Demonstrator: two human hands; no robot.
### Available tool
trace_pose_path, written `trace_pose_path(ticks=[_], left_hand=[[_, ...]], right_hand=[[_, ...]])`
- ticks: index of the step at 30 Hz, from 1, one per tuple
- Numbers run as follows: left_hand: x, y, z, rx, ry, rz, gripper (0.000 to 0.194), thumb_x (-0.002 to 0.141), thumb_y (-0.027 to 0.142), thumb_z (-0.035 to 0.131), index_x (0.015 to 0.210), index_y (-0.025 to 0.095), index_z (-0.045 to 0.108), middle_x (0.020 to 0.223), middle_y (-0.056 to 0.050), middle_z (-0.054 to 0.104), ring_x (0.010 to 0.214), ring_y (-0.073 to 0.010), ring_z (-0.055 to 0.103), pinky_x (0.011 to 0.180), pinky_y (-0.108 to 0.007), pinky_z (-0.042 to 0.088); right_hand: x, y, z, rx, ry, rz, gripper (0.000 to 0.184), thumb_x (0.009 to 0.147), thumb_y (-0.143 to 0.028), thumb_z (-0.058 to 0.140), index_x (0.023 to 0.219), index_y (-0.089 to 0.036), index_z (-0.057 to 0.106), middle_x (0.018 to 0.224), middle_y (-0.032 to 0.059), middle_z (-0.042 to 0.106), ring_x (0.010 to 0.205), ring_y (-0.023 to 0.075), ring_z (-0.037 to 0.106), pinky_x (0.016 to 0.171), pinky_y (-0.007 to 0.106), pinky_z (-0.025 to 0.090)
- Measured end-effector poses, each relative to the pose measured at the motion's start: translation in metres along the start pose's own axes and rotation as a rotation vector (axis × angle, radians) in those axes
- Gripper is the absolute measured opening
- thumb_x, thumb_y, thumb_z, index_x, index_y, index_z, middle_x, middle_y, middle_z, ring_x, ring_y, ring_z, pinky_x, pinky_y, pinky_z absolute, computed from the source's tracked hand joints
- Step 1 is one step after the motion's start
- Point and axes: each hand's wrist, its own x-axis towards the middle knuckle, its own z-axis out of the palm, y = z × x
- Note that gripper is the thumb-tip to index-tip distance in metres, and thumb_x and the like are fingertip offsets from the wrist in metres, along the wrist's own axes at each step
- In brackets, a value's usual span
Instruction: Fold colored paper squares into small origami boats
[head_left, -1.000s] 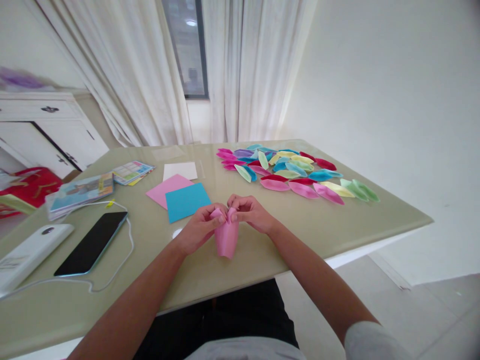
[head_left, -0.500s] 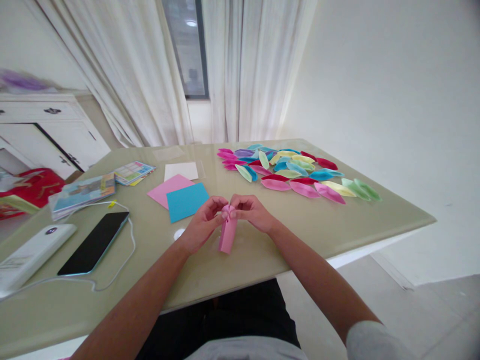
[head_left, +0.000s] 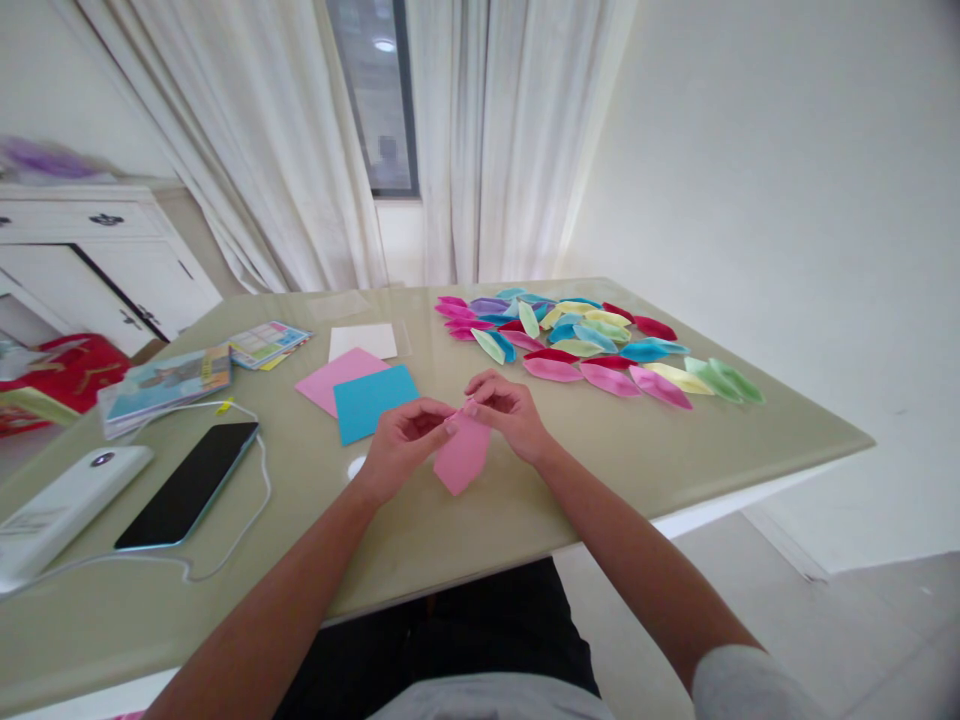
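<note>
A folded piece of pink paper (head_left: 460, 458) hangs between my hands above the near part of the table, its pointed end downward. My left hand (head_left: 405, 438) pinches its upper left edge between thumb and fingers. At the upper right edge, my right hand (head_left: 511, 415) is closed on the same paper. Just beyond my left hand lie a blue paper square (head_left: 371, 400) and, partly under it, a pink paper square (head_left: 330, 378). A small white round thing (head_left: 356, 467) is half hidden behind my left hand.
Several folded paper boat-like pieces (head_left: 551, 370) in many colours spread over the table's back right. White paper (head_left: 363, 342) lies behind the squares. To the left are booklets (head_left: 169, 385), a black-screened phone (head_left: 191, 485), a white power bank (head_left: 67, 510) and a white cable (head_left: 264, 480).
The pink paper has turned from a narrow strip to a wider, flat, pointed face. My hands have moved slightly apart, both still gripping its top.
</note>
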Motion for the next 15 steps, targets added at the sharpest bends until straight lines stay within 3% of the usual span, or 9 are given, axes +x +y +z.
trace_pose_path(ticks=[7, 15], left_hand=[[0.0006, -0.0011, -0.0045, 0.103, 0.067, 0.063, 0.021, 0.1, 0.034, 0.071, 0.107, 0.015, 0.069, 0.1, -0.003, 0.071, 0.083, -0.0162, 0.069, 0.074, -0.033, 0.061], [0.0026, 0.0081, -0.0028, 0.216, 0.093, 0.138, 0.022, 0.102, 0.036, 0.068, 0.106, 0.015, 0.07, 0.098, -0.004, 0.072, 0.084, -0.0165, 0.07, 0.076, -0.034, 0.062]], right_hand=[[-0.0017, -0.003, 0.002, -0.019, 0.042, -0.094, 0.025, 0.078, -0.039, 0.092, 0.073, -0.022, 0.076, 0.083, 0.0035, 0.068, 0.076, 0.017, 0.061, 0.069, 0.033, 0.05], [-0.0014, -0.0024, 0.0027, -0.058, 0.09, -0.149, 0.031, 0.073, -0.038, 0.096, 0.076, -0.022, 0.07, 0.081, 0.0022, 0.069, 0.069, 0.0149, 0.056, 0.064, 0.031, 0.046]])
